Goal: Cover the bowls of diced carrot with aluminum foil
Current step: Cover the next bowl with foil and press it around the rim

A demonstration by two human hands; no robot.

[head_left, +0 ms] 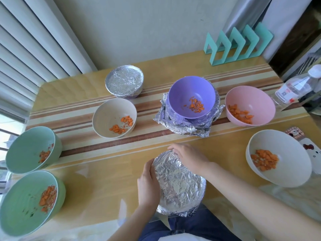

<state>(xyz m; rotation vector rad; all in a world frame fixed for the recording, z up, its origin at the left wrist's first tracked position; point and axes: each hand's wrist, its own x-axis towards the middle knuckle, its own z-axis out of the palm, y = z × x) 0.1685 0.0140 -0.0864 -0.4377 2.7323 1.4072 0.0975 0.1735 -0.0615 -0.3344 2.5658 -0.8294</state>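
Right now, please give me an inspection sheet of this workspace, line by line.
Surface: wooden table, striped middle.
Job's things: near bowl and far bowl foil-covered; open, with carrot: front green bowl, back green bowl, beige bowl, purple bowl on loose foil, pink bowl, white bowl.
Clutter: bottle, teal rack, at right.
Grips: left grip and right grip hold near bowl's foil at the rim.
Cables: nothing seen.
Surroundings: blinds left, wall behind.
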